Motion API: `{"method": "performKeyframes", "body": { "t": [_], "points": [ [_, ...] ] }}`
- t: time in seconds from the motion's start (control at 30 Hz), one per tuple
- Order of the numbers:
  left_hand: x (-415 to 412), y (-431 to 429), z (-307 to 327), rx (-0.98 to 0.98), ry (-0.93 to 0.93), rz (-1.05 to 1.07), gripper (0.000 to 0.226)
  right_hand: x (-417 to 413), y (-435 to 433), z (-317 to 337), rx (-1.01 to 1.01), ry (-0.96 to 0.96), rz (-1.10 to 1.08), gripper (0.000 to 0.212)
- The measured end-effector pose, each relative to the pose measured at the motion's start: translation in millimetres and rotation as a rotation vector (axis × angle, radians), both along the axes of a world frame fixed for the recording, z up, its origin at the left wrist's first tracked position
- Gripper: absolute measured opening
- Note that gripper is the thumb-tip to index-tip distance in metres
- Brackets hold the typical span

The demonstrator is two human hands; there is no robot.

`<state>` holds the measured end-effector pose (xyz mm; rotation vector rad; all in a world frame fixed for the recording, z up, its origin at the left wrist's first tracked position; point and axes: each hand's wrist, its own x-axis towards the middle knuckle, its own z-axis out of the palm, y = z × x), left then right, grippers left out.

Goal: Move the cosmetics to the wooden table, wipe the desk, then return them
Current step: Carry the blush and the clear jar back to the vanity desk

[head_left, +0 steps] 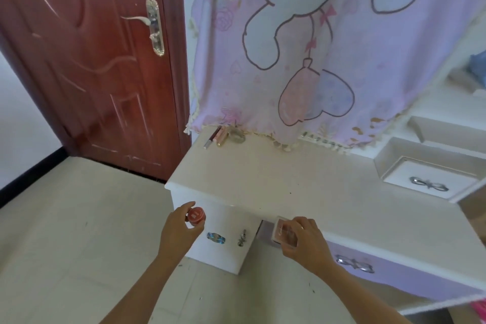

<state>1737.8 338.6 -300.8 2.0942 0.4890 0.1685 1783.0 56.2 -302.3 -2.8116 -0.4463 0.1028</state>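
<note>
The left grip (178, 230) pinches a round red jar (195, 216) in the air, just off the front left corner of the white tabletop (289, 181). The right grip (306, 243) grasps a flat pink case (285, 231) at the front edge. Both bear pale marks too blurred to read. Slim tubes (217, 137) lie at the back left corner, under a hanging cartoon cloth (342, 60). A red-brown door (92, 60) stands to the left.
</note>
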Motion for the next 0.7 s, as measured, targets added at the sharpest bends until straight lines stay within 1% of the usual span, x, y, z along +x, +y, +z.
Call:
{"method": "performKeyframes", "body": {
  "t": [0.1, 0.2, 0.3, 0.37, 0.4, 0.6, 0.7],
  "points": [
    [27, 7, -6, 0.004, 0.042, 0.027, 0.047, 36, 7, -8, -0.005, 0.0, 0.015, 0.044],
    [61, 8, -10, 0.013, 0.061, 0.008, 0.049, 80, 24, -11, 0.008, 0.052, 0.033, 0.044],
    [99, 6, -16, 0.012, 0.092, 0.002, 0.05, 131, 47, -16, 0.009, -0.015, 0.107, 0.053],
    [125, 7, -19, 0.007, 0.119, 0.025, 0.05, 161, 66, -18, 0.07, 0.038, 0.129, 0.062],
    [139, 7, -20, 0.007, 0.138, 0.036, 0.05, 176, 77, -19, 0.086, 0.067, 0.114, 0.063],
    [222, 11, -21, 0.108, 0.238, 0.065, 0.048, 252, 130, -38, 0.093, 0.048, 0.148, 0.046],
    [250, 10, -25, 0.136, 0.292, 0.046, 0.047, 278, 148, -45, 0.056, 0.016, 0.15, 0.044]
  ]
}}
